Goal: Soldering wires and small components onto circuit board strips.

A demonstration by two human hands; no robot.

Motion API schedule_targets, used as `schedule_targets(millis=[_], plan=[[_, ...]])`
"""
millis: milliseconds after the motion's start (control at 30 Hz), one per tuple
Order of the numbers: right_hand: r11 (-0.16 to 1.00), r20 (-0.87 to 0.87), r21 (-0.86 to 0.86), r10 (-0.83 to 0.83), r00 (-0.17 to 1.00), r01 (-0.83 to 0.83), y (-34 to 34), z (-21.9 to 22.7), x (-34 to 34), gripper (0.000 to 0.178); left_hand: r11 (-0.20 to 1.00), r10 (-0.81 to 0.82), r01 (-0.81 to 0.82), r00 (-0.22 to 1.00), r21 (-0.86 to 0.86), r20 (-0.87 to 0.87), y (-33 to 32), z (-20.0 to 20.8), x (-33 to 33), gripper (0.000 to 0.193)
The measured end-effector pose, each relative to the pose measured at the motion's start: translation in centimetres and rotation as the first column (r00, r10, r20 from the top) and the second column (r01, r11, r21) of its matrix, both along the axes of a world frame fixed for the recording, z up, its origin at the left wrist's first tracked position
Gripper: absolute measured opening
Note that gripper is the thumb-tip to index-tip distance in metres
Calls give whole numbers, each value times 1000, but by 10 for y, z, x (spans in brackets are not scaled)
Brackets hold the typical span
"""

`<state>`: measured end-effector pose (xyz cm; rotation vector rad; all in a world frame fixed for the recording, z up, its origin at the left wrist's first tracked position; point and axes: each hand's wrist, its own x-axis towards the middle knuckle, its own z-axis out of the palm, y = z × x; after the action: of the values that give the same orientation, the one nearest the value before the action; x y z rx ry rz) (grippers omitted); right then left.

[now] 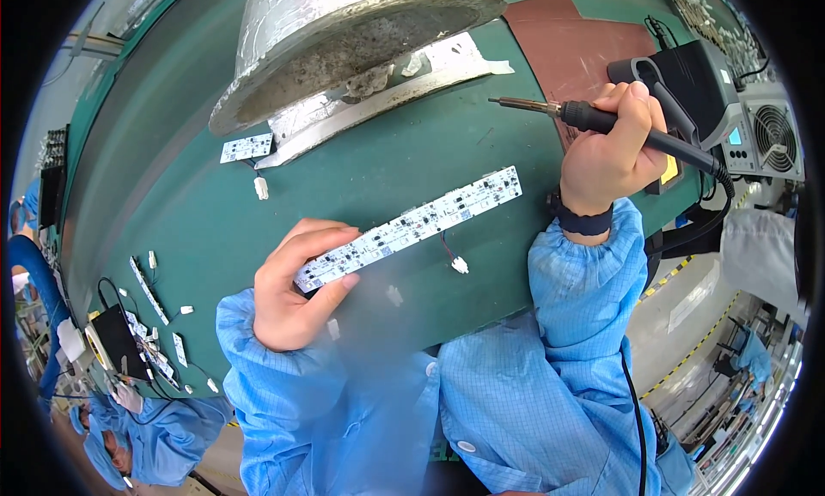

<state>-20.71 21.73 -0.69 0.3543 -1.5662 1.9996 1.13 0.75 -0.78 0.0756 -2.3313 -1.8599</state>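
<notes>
I see a green workbench with a funnel-shaped metal hood at its far side. Right of the hood lies a reddish-brown sheet; farther right of it sits a black soldering station. Nearer the person than the hood is a long white circuit board, its left end pinched between the left hand's thumb and fingers. To the hood's right, the right hand closes around a soldering iron, tip pointing leftward. A short white circuit board lies by the hood's left rim.

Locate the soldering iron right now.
In the head view, the soldering iron is at upper right, held in the right hand and pointing left, near the reddish-brown sheet.
</notes>
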Motion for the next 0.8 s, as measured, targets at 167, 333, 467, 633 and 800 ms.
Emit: schedule_targets(millis=[167, 333, 467, 633, 800], plan=[[1000, 13, 7, -3, 1000, 3, 0, 1, 1, 30, 1000, 7, -7, 1000, 6, 18, 0, 2, 1, 36], [999, 10, 35, -14, 1000, 14, -1, -4, -4, 31, 1000, 14, -14, 1000, -7, 25, -2, 1, 1, 36], [993, 120, 99, -77, 990, 65, 10, 4, -6, 31, 998, -9, 9, 1000, -54, 12, 3, 3, -15, 36], [989, 34, 140, -60, 998, 55, 2, 3, -1, 31, 980, 59, -55, 998, -192, 19, 4, 10, -7, 38], [958, 289, 285, -99, 952, 13, 10, 20, 20, 31, 969, 46, -27, 996, -244, 75, 7, 2, 2, 45]])
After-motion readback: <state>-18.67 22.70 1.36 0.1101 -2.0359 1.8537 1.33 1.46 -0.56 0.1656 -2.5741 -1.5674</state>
